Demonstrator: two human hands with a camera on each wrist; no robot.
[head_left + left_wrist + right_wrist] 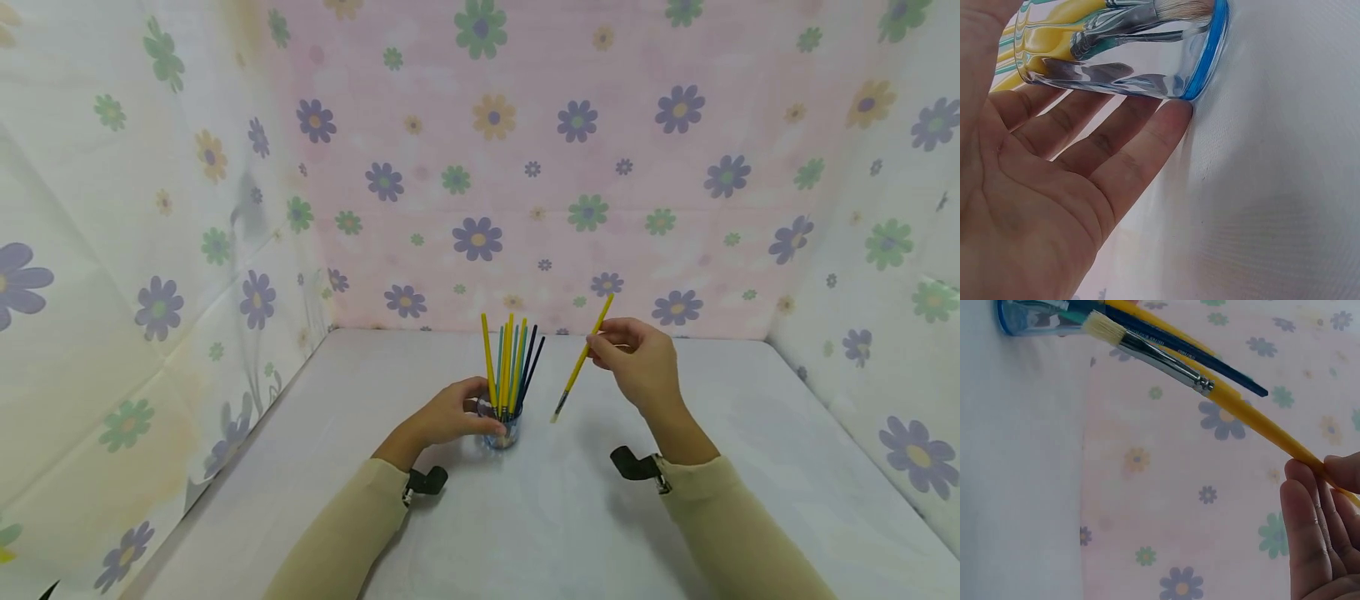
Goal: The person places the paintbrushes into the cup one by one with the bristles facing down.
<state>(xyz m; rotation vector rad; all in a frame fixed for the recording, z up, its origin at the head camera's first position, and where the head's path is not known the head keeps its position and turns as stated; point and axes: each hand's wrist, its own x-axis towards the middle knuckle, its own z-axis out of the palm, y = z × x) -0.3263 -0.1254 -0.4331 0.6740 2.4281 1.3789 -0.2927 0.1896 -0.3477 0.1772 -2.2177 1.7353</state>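
Observation:
A clear glass (513, 435) with a blue base (1208, 53) stands upright on the table, holding several yellow, teal and dark blue paintbrushes (507, 367) with their bristles down. Around the glass curves my left hand (452, 414), thumb in front and fingers behind; the left wrist view shows its fingertips against the side. To the right of the glass, my right hand (647, 364) pinches a yellow paintbrush (582, 358) by the upper handle, above the table. This brush tilts, and its pale, flat bristles (1105, 327) point down towards the glass side.
The white tabletop (555, 517) spreads around the glass. A pink flowered cloth (540, 183) hangs behind it, and pale flowered cloths stand at the left (112, 275) and right (885, 333). Dark wrist mounts (636, 464) sit at both sleeve cuffs.

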